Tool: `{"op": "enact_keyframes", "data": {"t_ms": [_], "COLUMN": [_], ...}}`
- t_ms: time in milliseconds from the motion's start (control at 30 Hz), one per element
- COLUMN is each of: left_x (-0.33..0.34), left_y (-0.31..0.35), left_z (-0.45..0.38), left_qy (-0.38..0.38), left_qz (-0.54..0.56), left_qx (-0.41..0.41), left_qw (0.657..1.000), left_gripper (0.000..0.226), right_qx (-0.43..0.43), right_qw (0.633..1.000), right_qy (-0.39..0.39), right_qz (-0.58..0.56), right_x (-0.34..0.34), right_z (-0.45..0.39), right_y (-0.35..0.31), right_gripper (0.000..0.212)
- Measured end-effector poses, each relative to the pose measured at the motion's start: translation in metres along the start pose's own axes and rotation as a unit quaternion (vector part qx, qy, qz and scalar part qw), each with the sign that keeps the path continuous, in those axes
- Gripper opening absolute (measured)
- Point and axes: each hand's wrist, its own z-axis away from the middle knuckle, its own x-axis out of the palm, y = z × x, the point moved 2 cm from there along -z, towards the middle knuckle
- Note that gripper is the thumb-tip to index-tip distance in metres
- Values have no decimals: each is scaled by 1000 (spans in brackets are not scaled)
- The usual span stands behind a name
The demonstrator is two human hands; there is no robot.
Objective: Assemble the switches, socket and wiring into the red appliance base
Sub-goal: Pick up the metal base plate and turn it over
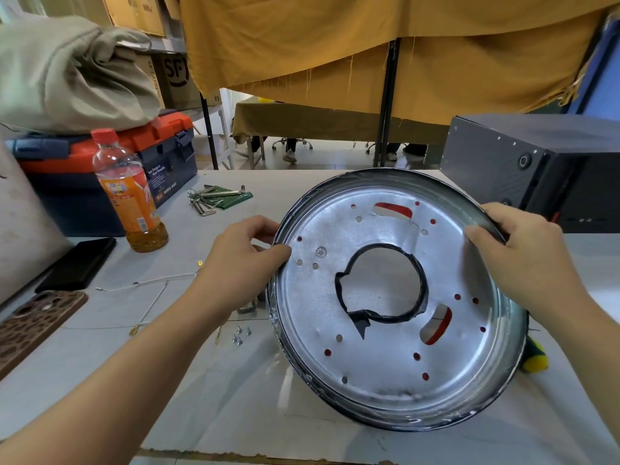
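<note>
One appliance base (385,370), two hands, one bottle (129,193), one toolbox (167,146), two phones, four screws.

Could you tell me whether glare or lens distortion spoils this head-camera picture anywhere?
Head view: soft glare washes the metal pan near its lower rim; wide-angle bending curves the table edge and forearms; left hand and right hand are sharp; background slightly soft.

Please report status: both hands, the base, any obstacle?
Left hand and right hand grip base rim. Appliance base tilted up, metal inside facing camera. Screws and wires loose on table, left of base.
</note>
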Motion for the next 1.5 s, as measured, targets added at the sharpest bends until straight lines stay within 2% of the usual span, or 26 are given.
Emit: {"op": "enact_keyframes", "data": {"t_ms": [333,700,867,1067,1233,1333,1400,1500], "left_x": [-1,1,1,5,11,13,14,15], "left_y": [1,2,0,-2,-9,-15,-18,-17], "left_z": [-2,-9,-12,-27,-34,-33,-32,-30], "left_qy": [12,14,14,-42,-100,-115,-114,-88], "left_qz": [-29,-58,-56,-66,-90,-91,-85,-48], "left_qx": [4,7,9,-31,-79,-100,-102,-100], "left_qw": [999,998,998,996,988,984,985,990], "left_gripper": [4,10,20,18,17,13,16,16], "right_qx": [3,16,21,56,95,86,78,64], "right_qw": [1000,1000,999,992,979,972,971,982], "right_qy": [-5,-18,-20,-102,-176,-206,-210,-167], "right_qz": [12,17,23,40,38,75,81,68], "right_x": [-3,-3,-2,9,24,29,30,27], "right_z": [2,-2,-2,-9,-7,-5,-3,-2], "right_y": [-1,-2,1,11,21,23,24,23], "right_gripper": [14,14,15,11,29,20,14,14]}}
